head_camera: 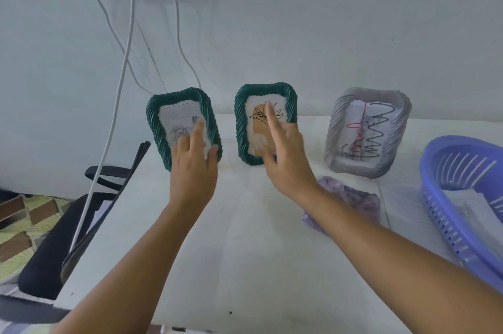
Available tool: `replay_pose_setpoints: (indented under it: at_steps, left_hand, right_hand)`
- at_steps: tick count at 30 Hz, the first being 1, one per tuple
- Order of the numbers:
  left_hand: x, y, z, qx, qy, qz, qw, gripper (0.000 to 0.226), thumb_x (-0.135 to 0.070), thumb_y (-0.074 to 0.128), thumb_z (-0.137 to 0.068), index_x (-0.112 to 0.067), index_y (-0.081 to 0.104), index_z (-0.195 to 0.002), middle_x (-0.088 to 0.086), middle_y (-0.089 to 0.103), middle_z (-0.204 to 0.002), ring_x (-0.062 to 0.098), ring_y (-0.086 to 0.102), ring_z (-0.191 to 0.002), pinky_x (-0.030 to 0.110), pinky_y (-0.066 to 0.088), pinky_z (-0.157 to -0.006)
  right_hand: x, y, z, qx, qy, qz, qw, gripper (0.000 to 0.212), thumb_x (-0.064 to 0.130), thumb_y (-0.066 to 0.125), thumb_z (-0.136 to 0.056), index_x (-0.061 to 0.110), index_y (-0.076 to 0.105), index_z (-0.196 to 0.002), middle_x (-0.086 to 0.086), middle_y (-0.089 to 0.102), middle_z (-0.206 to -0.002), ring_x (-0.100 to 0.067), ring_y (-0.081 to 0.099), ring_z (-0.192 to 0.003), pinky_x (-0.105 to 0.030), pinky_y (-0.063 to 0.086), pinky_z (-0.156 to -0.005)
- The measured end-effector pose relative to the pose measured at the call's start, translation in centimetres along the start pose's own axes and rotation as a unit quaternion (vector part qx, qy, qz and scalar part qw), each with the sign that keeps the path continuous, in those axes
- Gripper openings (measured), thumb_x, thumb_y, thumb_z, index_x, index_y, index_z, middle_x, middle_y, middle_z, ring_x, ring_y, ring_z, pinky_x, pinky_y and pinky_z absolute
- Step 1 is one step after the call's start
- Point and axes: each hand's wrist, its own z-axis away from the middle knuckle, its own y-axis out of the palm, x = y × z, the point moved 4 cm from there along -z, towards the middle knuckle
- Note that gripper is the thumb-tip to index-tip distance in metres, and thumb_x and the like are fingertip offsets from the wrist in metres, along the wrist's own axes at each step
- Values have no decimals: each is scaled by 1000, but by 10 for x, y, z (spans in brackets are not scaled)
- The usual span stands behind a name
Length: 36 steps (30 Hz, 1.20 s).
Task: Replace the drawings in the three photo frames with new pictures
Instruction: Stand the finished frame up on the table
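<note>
- Three photo frames stand in a row at the back of the white worktop [245, 238], leaning toward the wall.
- Left green frame [155, 126]: holds a pale sheet with faint grey marks. The left hand [193, 167] lies over its lower right part — fingers [198, 129] straight and spread on the glass, thumb at the right edge, nothing gripped.
- Middle green frame [241, 121]: holds a picture with a tan arch and thin black line-work. The right hand [288, 159] reaches to its face, index finger extended onto the picture, other fingers loosely straight.
- Grey frame [337, 126], furthest right: holds a sheet with red and black scribbles; no hand on it.
- Purple cloth [362, 200] lies in front of the grey frame, partly under the right forearm.
- Blue slotted basket [435, 178] at the right edge — white sheets lie inside.
- White cables [119, 94] hang down the wall at left.
</note>
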Motion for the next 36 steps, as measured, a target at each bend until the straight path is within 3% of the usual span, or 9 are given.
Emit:
replay_pose_setpoints:
  at_steps: [6,10,12,15,20,24,28,31,36]
  left_hand:
    - [57,-30,-6,-50,-114,-1,992,64,-33,45,-105,-33,13,-160,14,38,-133,31,33,-121,52,34,-106]
    - [84,-37,-23,15,-213,108,971,69,-36,40,-106,-40,-3,-160,17,37,-146,32,40,-135,48,39,-105]
    - [89,-38,-30,59,-237,172,954,72,-35,39,-106,-44,-9,-158,24,49,-142,37,54,-126,47,50,-98]
    - [93,-36,-37,120,-245,237,932,73,-32,40,-108,-52,-12,-155,11,68,-120,20,65,-105,35,54,-89]
    - [94,-36,-44,147,-249,303,908,77,-22,51,-106,-65,3,-148,10,71,-111,24,68,-113,57,50,-104]
    - [78,-46,-38,145,-228,341,900,75,-13,51,-105,-56,13,-154,9,72,-113,25,69,-113,57,54,-99]
    - [58,-62,-21,172,-196,397,880,73,-7,50,-105,-50,21,-157,17,70,-115,28,68,-115,58,54,-98]
    - [47,-68,-3,189,-185,423,867,71,-5,50,-105,-45,24,-157,16,69,-118,31,67,-117,58,53,-98]
    - [30,-62,22,216,-185,444,850,70,-5,49,-105,-43,23,-158,19,67,-127,36,64,-121,62,52,-98]
  right_hand:
    - [42,42,-29,133,16,-65,989,85,22,57,-103,44,-1,-160,-13,51,-135,-25,50,-120,-35,40,-106]
    - [54,62,-45,243,85,-119,959,86,18,47,-107,51,-16,-155,-1,17,-168,-18,28,-149,-26,23,-105]
    - [57,69,-53,263,102,-117,952,88,17,46,-107,50,-21,-154,-3,17,-168,-22,36,-143,-26,31,-101]
    - [60,80,-61,280,114,-102,948,92,17,45,-106,53,-28,-149,-6,21,-165,-24,53,-118,-33,49,-84]
    - [63,88,-69,267,137,-121,946,96,14,47,-102,56,-27,-147,-5,35,-156,-22,64,-90,-31,54,-62]
    - [60,80,-62,227,156,-144,950,96,10,50,-102,53,-19,-153,0,41,-136,-21,60,-102,-29,56,-69]
    - [54,62,-45,177,158,-212,948,85,9,49,-104,50,-1,-158,9,33,-155,-11,40,-132,-18,43,-91]
    - [49,47,-26,180,168,-276,929,82,9,51,-103,55,8,-156,9,33,-162,-5,47,-129,-23,47,-105]
    - [35,32,4,199,178,-351,898,79,11,48,-105,62,12,-152,34,20,-160,9,25,-146,-34,29,-123]
